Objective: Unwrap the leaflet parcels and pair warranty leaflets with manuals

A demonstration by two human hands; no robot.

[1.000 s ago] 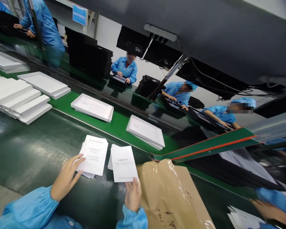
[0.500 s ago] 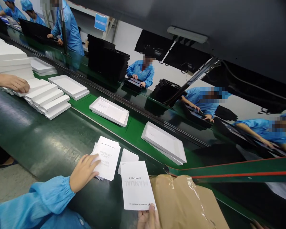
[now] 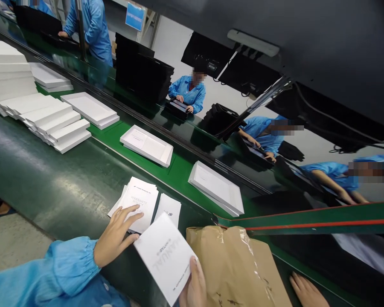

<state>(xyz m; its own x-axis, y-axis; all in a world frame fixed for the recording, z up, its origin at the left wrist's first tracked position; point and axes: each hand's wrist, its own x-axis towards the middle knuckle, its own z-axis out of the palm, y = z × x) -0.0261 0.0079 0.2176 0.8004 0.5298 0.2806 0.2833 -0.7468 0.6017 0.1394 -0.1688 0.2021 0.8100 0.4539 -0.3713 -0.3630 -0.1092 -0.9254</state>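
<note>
- Holds thin white rectangular paper booklet printed MANUAL in right hand, gripped at its right-hand edge between fingers and thumb, thumb over the printed face.
- Booklet turned askew, close to the body, in front of smooth dark green worktop.
- Lays left hand over near side of white paper stack topped with WARRANTY POLICY sheet, fingers loosely spread and released.
- Contact between left thumb and left corner of booklet: cannot tell.
- Just right of that stack, low pile of white printed paper leaflets, partly hidden behind the booklet.
- Right of the right hand, large brown paper package with glossy clear tape.
- Beyond worktop edge, bright green flat belt with shallow white cardboard boxes in a row; printed paper inside the nearer two.
- Far left, overlapping heap of white cardboard boxes.
- Lower right, beside package, another person's bare hand.
</note>
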